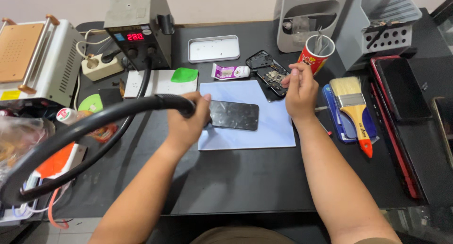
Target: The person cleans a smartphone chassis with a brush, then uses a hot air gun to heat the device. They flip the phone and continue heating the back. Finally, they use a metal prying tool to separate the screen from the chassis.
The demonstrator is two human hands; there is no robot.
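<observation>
Left hand, fist closed around a black hot-air handle with thick black hose, its tip at the left end of a dark flat phone. The phone lies on a pale blue mat at bench centre. Right hand, fingers curled together, hovers beside an opened black phone shell; whether it pinches anything cannot be told.

even, fairly bright indoor light falls from above on the dark bench, leaving only soft shadows under the forearms. a pale sheen sits on the phone screen. the thick black hose bows with wide-angle distortion at the left edge. focus is mostly sharp.
</observation>
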